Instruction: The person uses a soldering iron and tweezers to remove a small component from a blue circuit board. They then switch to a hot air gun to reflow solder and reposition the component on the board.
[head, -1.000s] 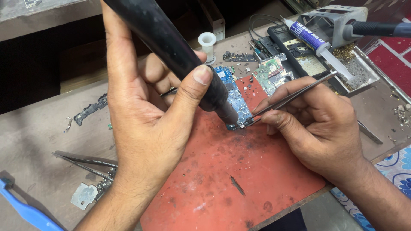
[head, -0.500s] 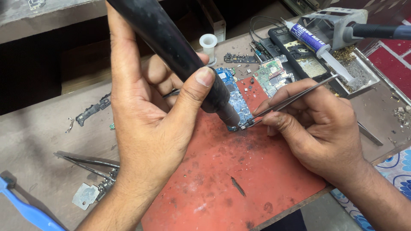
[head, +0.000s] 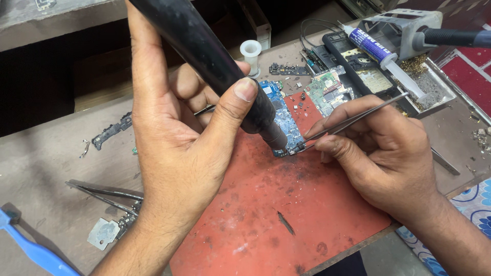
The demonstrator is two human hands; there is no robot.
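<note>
My left hand [head: 176, 148] grips a thick black hot-air wand [head: 215, 61], its metal nozzle pointing down at the lower end of a blue circuit board [head: 283, 117]. The board lies on a stained red work mat [head: 286, 220]. My right hand [head: 381, 148] pinches thin metal tweezers [head: 353, 120], whose tips touch the board's lower edge right beside the nozzle. Much of the board is hidden behind the wand.
A green circuit board [head: 327, 92] and small parts lie behind the mat. Also there: a glue syringe [head: 383, 56], a metal tray [head: 434, 89], a grey tool stand [head: 404, 25], a white spool [head: 250, 51]. Spare tweezers [head: 102, 197], a metal shield [head: 104, 233] and a blue tool [head: 30, 250] lie at the left.
</note>
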